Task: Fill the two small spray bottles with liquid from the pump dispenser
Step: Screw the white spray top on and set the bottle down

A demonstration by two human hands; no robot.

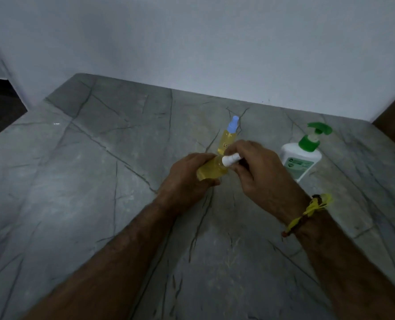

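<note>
Both hands meet over the middle of the grey stone counter [99, 181], a smooth slab crossed by thin dark veins. The left hand [187, 181] wraps its curled fingers round the body of a small clear spray bottle [209, 172], lifted off the surface and tilted, its neck pointing right. Yellow liquid shows through the see-through plastic between the fingers. At the neck sits a white spray cap [299, 160]... correction, the white spray cap [230, 160] is a short rounded cylinder, and the right hand [258, 172] pinches it between thumb and bent fingertips. Whether the cap is fully seated on the neck, I cannot tell.

Just behind the hands stands the second spray bottle [227, 140], upright on the counter, slim and transparent, full of the same yellow liquid, topped by a pale blue spray head [234, 124]. A small label on its front is partly hidden by the right hand's fingers.

To the right, apart from both bottles, stands the pump dispenser [300, 161]: a squat white opaque bottle with a green printed label, green collar and green pump nozzle. A knotted yellow thread band [307, 212] circles the right wrist. A plain pale wall [215, 42] backs the counter.
</note>
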